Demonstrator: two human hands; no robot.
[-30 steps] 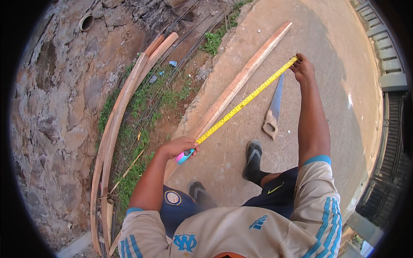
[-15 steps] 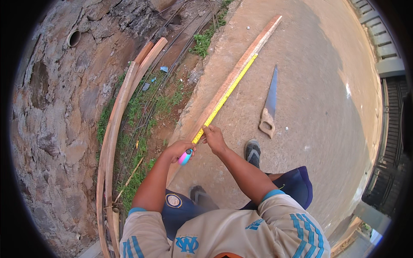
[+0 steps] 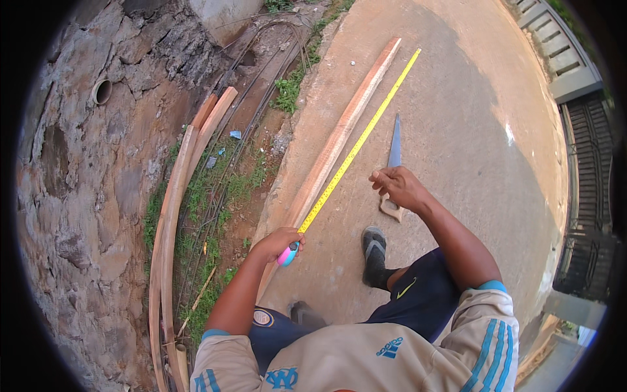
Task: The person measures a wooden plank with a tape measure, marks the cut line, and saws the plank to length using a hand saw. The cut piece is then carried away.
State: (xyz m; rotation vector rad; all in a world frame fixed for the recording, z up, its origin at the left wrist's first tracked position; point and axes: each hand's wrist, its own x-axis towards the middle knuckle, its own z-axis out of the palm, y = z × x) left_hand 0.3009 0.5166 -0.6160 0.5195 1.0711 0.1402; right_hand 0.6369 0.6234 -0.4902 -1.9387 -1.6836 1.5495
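My left hand (image 3: 277, 245) is closed round a pink and blue tape measure (image 3: 288, 254). Its yellow blade (image 3: 356, 148) runs out long and straight, to the right of a squared wooden beam (image 3: 339, 134) on the ground; a narrow gap parts the two toward the far end. My right hand (image 3: 400, 185) is off the tape, above a handsaw (image 3: 395, 142), and covers the middle of it. The fingers of that hand are curled together; whatever they may hold is too small to make out. The saw's wooden handle (image 3: 392, 209) shows below the hand.
More long wooden beams (image 3: 171, 215) lean at the left, beside weeds and thin metal rods (image 3: 248, 121). A rough stone wall (image 3: 85, 196) stands beyond them. On the right are a dark metal gate (image 3: 588, 176) and a pale fence. My shoe (image 3: 374, 248) is near the saw.
My right hand has let go of the tape blade and moved right, over the saw. The blade reaches farther out and has swung off the beam to the right. My left hand still grips the case.
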